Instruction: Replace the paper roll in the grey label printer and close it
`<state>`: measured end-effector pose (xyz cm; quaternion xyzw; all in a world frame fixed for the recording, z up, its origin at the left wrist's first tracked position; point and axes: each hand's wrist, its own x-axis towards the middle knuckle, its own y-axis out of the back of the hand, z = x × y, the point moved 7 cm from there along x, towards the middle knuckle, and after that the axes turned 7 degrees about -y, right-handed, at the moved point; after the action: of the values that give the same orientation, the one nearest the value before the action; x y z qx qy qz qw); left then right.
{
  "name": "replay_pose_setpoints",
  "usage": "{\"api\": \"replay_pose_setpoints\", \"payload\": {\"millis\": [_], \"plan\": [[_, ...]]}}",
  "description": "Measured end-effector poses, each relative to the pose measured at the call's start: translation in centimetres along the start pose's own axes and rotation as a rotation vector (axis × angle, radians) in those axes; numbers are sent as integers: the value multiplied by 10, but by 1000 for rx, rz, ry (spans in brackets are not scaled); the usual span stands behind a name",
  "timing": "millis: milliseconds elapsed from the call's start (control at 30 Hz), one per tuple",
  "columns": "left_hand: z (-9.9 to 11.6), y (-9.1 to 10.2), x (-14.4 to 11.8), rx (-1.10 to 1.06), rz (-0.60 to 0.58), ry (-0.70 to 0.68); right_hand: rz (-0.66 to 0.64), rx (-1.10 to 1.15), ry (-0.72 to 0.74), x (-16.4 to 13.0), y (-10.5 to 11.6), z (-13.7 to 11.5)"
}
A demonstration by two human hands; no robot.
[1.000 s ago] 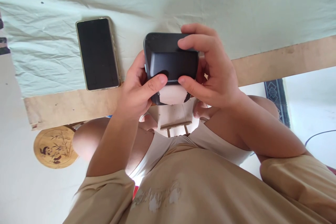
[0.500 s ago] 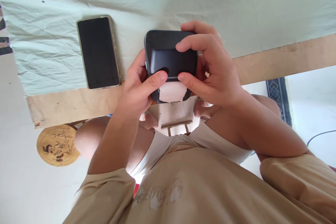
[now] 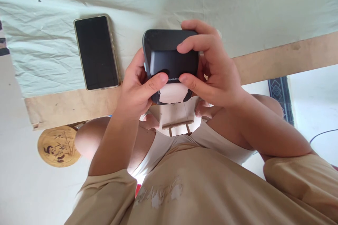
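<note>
Both hands, left (image 3: 137,89) and right (image 3: 213,68), clasp dark label printer (image 3: 169,59); phone (image 3: 96,52) on cloth (image 3: 237,3) beside

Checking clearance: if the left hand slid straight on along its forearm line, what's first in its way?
The left hand already grips the dark printer. Beyond it lies only pale cloth. The phone sits off to the side, probably clear; depth is uncertain.

Dark label printer (image 3: 170,54), white label protruding, held aloft.
</note>
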<state>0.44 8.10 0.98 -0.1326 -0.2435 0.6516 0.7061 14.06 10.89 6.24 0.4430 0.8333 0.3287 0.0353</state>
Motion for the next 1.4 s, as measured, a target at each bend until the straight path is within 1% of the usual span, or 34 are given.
{"api": "replay_pose_setpoints", "payload": {"millis": [100,200,233,333,367,400,567,667,733,867,1000,1067,1200,1400], "plan": [[1,-1,0,15,-3,-13,76,-42,79,-1,3,-3],[1,0,0,48,1,-17,133,-143,129,-4,2,-7],[1,0,0,54,3,-18,180,-193,153,-5,2,-10],[2,0,0,42,2,-33,400,-322,272,-14,5,-24],[2,0,1,36,0,-37,452,-340,308,-17,5,-28],[2,0,1,32,-1,-38,475,-349,324,-18,4,-31],[1,2,2,41,3,-35,439,-330,338,-18,-1,-32],[1,2,1,59,8,-33,442,-376,327,-17,-1,-31],[1,3,1,78,13,-24,444,-387,314,-16,-1,-31],[2,3,0,123,15,-28,440,-307,337,-19,-1,-31],[2,5,-1,181,17,-39,399,-354,320,-19,-3,-29],[1,6,-1,198,10,-45,393,-346,340,-20,-2,-29],[1,5,0,181,-10,-60,415,-304,396,-21,0,-29],[1,6,-1,135,13,-61,400,-278,388,-19,0,-28]]}}
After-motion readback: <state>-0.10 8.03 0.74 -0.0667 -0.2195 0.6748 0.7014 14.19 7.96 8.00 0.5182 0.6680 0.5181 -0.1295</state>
